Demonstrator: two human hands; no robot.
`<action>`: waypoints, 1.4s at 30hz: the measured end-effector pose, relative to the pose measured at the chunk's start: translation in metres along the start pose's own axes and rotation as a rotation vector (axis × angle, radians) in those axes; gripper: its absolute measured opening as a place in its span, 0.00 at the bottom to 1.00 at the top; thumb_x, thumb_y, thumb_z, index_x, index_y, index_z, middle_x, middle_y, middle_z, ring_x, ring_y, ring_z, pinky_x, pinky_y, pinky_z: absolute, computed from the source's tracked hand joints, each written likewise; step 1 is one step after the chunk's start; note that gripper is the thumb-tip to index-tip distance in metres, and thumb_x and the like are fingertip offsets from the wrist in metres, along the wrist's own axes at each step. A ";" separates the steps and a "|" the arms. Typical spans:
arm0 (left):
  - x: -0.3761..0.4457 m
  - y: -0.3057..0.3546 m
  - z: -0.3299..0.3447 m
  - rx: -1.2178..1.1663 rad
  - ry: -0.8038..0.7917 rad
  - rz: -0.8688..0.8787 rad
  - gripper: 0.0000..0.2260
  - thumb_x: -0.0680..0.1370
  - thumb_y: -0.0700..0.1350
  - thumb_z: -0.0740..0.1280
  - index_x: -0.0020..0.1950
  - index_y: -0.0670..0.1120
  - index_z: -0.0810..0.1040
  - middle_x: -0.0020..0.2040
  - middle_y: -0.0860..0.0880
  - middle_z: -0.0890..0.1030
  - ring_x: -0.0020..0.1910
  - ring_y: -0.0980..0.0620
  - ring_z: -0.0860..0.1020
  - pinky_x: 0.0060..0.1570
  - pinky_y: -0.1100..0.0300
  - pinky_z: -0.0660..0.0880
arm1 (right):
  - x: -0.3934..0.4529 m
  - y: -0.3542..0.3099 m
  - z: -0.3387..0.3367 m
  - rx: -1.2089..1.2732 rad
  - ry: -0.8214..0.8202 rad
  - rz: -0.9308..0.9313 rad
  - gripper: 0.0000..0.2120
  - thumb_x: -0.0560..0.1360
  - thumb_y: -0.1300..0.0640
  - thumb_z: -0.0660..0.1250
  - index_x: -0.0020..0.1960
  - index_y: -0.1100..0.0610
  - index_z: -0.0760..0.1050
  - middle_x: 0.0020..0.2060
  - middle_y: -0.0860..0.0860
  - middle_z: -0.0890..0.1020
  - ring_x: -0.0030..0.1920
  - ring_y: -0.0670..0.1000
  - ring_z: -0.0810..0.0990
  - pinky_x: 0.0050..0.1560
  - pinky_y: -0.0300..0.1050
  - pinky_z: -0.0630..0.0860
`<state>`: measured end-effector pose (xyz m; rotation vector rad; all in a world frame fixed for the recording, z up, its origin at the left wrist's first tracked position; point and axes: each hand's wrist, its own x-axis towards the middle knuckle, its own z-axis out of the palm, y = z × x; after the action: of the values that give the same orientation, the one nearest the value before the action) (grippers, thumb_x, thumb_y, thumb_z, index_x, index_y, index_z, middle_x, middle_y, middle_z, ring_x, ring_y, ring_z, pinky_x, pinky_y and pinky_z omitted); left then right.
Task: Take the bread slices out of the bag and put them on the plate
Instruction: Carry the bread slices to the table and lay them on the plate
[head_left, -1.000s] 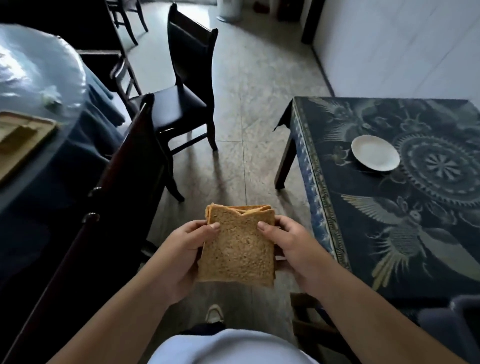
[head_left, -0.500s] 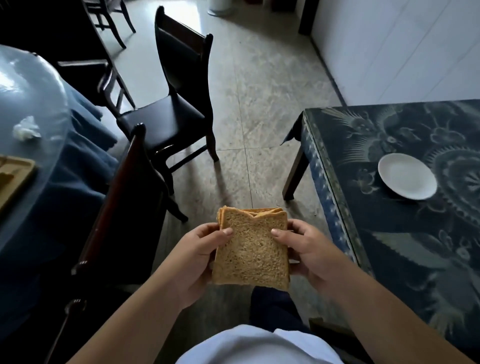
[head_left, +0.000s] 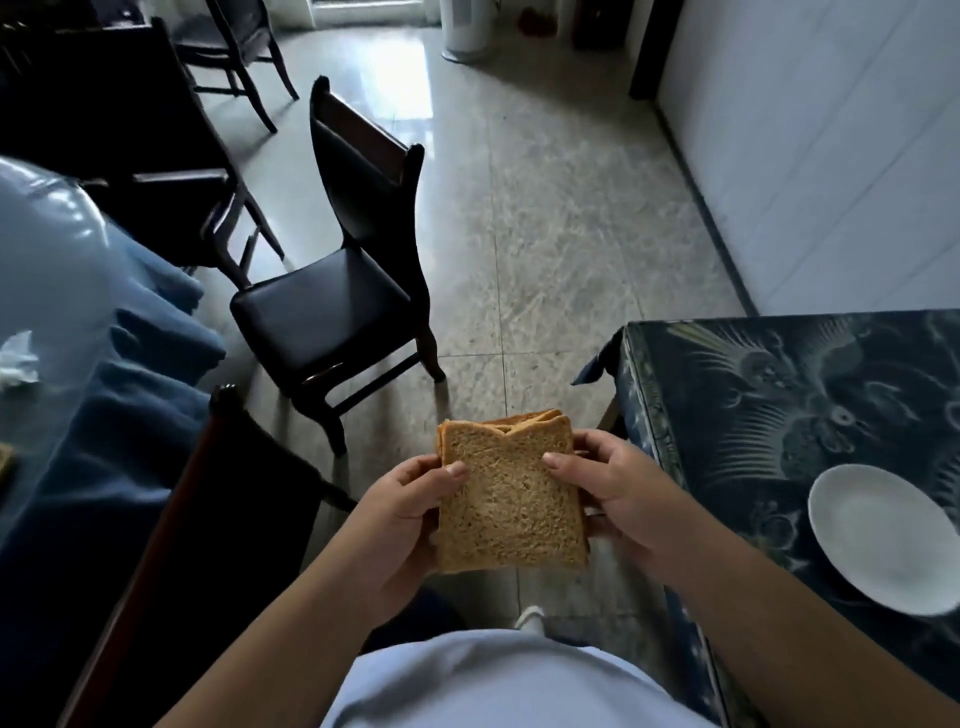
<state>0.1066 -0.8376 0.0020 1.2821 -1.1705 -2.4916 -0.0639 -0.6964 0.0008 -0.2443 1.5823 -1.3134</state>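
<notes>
A stack of brown bread slices (head_left: 511, 499) stands upright in front of my chest, over the floor. My left hand (head_left: 400, 512) grips its left edge and my right hand (head_left: 618, 499) grips its right edge, thumbs on the front slice. A white round plate (head_left: 883, 535) with nothing on it lies on the dark patterned table (head_left: 753, 395) to the right of my right hand. No bag is in view.
A dark chair (head_left: 337, 306) stands on the tiled floor ahead. Another chair back (head_left: 208, 499) is close at my left, beside a round table with a blue cloth (head_left: 104, 395). A white wall (head_left: 831, 156) runs along the right.
The view has swung left and moved forward: the plate and patterned table have shifted toward the right edge and nearer. Both hands keep the same hold on the bread stack.
</notes>
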 end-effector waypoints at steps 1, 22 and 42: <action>0.010 0.008 0.004 0.002 0.001 0.001 0.22 0.66 0.48 0.78 0.57 0.43 0.81 0.55 0.38 0.84 0.53 0.36 0.83 0.47 0.37 0.80 | 0.011 -0.006 -0.005 0.001 0.002 0.001 0.11 0.77 0.55 0.70 0.58 0.53 0.77 0.51 0.55 0.83 0.48 0.55 0.84 0.39 0.48 0.81; 0.227 0.109 0.175 0.813 -0.786 -0.314 0.12 0.68 0.50 0.72 0.50 0.50 0.86 0.48 0.44 0.87 0.50 0.43 0.84 0.43 0.47 0.82 | 0.047 -0.004 -0.053 0.671 0.972 -0.086 0.06 0.75 0.51 0.72 0.52 0.46 0.82 0.45 0.48 0.88 0.45 0.52 0.87 0.45 0.54 0.82; 0.173 -0.038 0.292 1.015 -0.922 -0.384 0.17 0.72 0.46 0.72 0.58 0.42 0.78 0.52 0.39 0.85 0.47 0.42 0.85 0.41 0.46 0.82 | -0.060 0.079 -0.104 0.948 1.365 -0.182 0.09 0.77 0.56 0.71 0.57 0.52 0.80 0.45 0.49 0.88 0.44 0.50 0.87 0.40 0.46 0.80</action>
<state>-0.2085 -0.7103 -0.0344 0.2998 -2.8773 -2.9144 -0.0844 -0.5607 -0.0427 1.3832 1.6695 -2.4294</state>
